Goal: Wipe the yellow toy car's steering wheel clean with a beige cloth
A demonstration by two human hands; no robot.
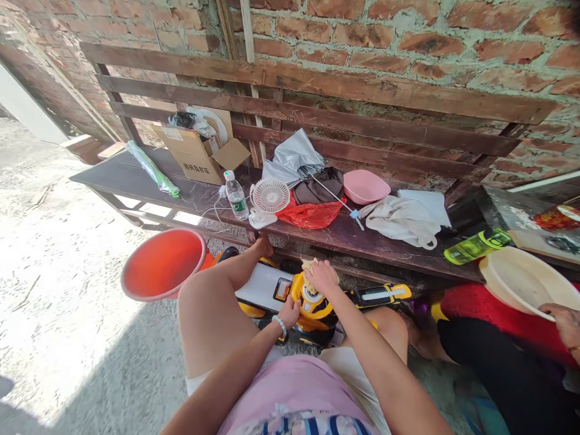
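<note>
A yellow and black toy ride-on car [312, 302] lies on the ground between my knees, under the front edge of a dark wooden bench [136, 178]. My left hand [289, 312] rests closed against the car's left side, a bead bracelet on the wrist. My right hand [321, 276] is closed on a pale cloth, pressed onto the top of the car.
An orange basin [163, 263] stands at my left. On the bench are a cardboard box [194, 154], water bottle [236, 195], small white fan [270, 196], red bag [312, 214], pink bowl [365, 185] and white cloth [403, 220]. Another person's hand [564, 323] holds a cream bowl [525, 281] at right.
</note>
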